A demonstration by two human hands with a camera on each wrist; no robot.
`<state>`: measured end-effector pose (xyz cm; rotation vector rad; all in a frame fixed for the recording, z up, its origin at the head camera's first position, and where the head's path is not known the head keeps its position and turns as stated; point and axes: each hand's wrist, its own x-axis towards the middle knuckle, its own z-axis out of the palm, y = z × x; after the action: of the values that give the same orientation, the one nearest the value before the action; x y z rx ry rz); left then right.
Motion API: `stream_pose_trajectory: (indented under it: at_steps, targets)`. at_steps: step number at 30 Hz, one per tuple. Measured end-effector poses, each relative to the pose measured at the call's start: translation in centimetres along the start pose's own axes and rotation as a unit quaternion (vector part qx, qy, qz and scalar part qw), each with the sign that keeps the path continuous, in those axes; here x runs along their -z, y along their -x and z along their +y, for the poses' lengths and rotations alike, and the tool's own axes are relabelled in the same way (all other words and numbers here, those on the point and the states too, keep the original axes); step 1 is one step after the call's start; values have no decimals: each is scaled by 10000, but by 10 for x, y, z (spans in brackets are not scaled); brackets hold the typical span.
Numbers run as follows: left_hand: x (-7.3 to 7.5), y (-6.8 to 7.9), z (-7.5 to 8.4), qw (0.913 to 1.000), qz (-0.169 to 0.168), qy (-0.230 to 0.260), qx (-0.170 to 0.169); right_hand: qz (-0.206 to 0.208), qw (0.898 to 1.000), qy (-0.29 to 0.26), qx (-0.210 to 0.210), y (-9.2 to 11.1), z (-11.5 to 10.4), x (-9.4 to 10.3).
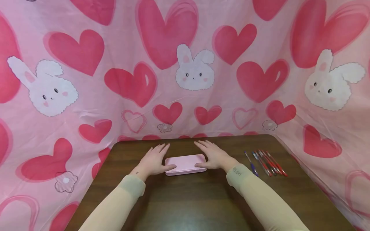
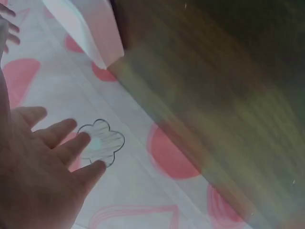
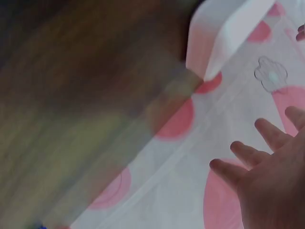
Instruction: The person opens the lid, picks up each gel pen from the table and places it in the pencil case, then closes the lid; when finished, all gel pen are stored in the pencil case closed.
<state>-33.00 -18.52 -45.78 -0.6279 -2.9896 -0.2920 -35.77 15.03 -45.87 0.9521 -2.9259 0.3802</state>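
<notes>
A closed, flat pink pencil case [image 1: 185,164] with rounded corners lies lengthwise on the dark wooden table. At its left end is my left hand [image 1: 154,160], fingers straight and spread, thumb reaching over the near left corner. My right hand [image 1: 213,155] mirrors it at the right end, its thumb over the near right corner and its fingers pointing forward. In the left wrist view the left hand [image 2: 45,164] shows spread fingers beside one end of the case [image 2: 97,33]. The right wrist view has the right hand [image 3: 271,162] with its fingers extended, near the case's other end [image 3: 214,38].
Right of the right hand, a blue pen [image 1: 252,165] lies apart from several red and dark pens [image 1: 271,163] laid side by side. The wooden table [image 1: 185,205] backs onto a pink cloth [image 1: 196,99] printed with hearts and rabbits, which also hangs at both sides.
</notes>
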Motion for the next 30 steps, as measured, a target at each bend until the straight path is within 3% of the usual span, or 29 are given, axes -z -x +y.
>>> stream_pose_trajectory:
  at_steps: [5,12,16,30]
  targets:
    - [-12,1,3,9996,-263,34,125,-235,9995,-136,181,-1,-6,-15]
    - [-22,3,9,9980,-533,250,224,-526,9982,-287,-68,-5,-8,-29]
    - [-26,4,12,9977,-645,89,191,-603,9977,-304,-60,-6,-9,-32]
    - [-36,1,10,9976,-610,-220,251,-544,9985,8,113,-8,-13,-38]
